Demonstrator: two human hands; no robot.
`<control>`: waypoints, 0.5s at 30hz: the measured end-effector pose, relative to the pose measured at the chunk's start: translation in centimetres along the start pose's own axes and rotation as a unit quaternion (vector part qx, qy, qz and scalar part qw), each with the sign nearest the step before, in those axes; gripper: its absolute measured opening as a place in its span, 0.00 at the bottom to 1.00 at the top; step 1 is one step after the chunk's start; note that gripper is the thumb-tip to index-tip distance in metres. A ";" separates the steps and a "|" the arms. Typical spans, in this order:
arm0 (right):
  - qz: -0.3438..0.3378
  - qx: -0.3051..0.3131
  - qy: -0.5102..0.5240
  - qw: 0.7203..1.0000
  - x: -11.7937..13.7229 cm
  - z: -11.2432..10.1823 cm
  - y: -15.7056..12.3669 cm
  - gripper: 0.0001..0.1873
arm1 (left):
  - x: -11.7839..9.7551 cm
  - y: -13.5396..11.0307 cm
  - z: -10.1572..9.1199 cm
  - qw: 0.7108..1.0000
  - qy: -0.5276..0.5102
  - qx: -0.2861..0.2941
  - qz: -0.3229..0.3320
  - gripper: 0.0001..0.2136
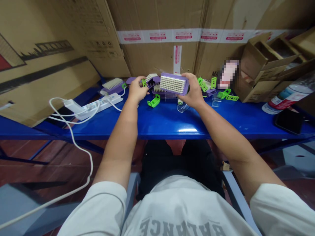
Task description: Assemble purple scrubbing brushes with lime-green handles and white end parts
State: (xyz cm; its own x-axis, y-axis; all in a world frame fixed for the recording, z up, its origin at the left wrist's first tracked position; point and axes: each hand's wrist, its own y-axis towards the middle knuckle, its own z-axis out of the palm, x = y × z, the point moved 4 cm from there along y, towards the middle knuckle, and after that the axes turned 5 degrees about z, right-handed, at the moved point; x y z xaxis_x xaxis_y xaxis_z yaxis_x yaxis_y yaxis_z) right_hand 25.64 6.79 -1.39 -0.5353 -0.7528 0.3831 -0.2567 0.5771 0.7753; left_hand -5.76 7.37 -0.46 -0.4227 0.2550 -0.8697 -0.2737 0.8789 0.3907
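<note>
"What's that pink-and-white thing [228, 74] by the wall?"

"It's blurred; I can't tell. The plastic bottle [289, 95] runs off the right edge, and my left hand [137, 89] hides most of that green plastic piece [144, 83]."

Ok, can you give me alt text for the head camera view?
A person's right hand holds up a purple brush with pale bristles, while their left hand grips a small green clip. More brushes and green clips lie on a blue metal shelf, beside a white power strip, against cardboard cartons.
</note>
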 end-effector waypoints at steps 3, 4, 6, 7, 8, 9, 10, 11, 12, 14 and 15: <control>-0.005 -0.004 0.004 1.000 -0.1 0.0 0.0 0.45 | -0.1 0.2 0.2 0.998 -0.043 0.001 -0.035 0.25; -0.004 -0.005 0.006 1.000 0.0 0.0 0.0 0.45 | -0.1 0.2 0.2 0.998 -0.053 0.001 -0.040 0.23; 0.004 -0.004 0.008 1.000 0.2 -0.1 0.0 0.43 | 0.1 0.4 0.3 0.997 -0.061 0.002 -0.041 0.20; 0.008 -0.003 0.007 1.000 0.3 -0.2 0.1 0.43 | 0.2 0.5 0.3 0.997 -0.059 0.000 -0.040 0.20; 0.010 -0.002 0.007 1.000 0.4 -0.2 0.1 0.43 | 0.4 0.6 0.3 0.998 -0.057 -0.005 -0.040 0.20; 0.009 0.000 0.006 1.000 0.5 -0.3 0.1 0.42 | 0.5 0.7 0.3 0.998 -0.055 -0.009 -0.041 0.20; 0.007 0.001 0.004 1.000 0.5 -0.3 0.1 0.42 | 0.7 0.8 0.4 0.997 -0.057 -0.011 -0.042 0.21; 0.003 0.001 0.003 1.000 0.5 -0.3 0.1 0.43 | 0.9 0.8 0.4 0.997 -0.062 -0.011 -0.044 0.22; -0.001 0.000 0.003 1.000 0.4 -0.2 0.1 0.43 | 1.1 0.9 0.5 0.996 -0.072 -0.006 -0.044 0.23; -0.013 -0.003 0.005 1.000 0.0 -0.1 0.1 0.45 | 1.4 1.0 0.7 0.994 -0.100 0.012 -0.041 0.25; -0.020 -0.004 0.007 1.000 -0.3 0.0 0.0 0.46 | 1.6 1.1 0.8 0.992 -0.115 0.023 -0.039 0.26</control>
State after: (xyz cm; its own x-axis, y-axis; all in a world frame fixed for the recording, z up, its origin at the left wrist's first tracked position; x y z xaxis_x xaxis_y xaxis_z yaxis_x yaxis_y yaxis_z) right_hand 25.78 7.01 -1.46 -0.5141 -0.7794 0.3581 -0.2720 0.5441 0.7937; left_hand -6.06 9.01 -1.64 -0.1921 0.2658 -0.9447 -0.2568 0.9155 0.3098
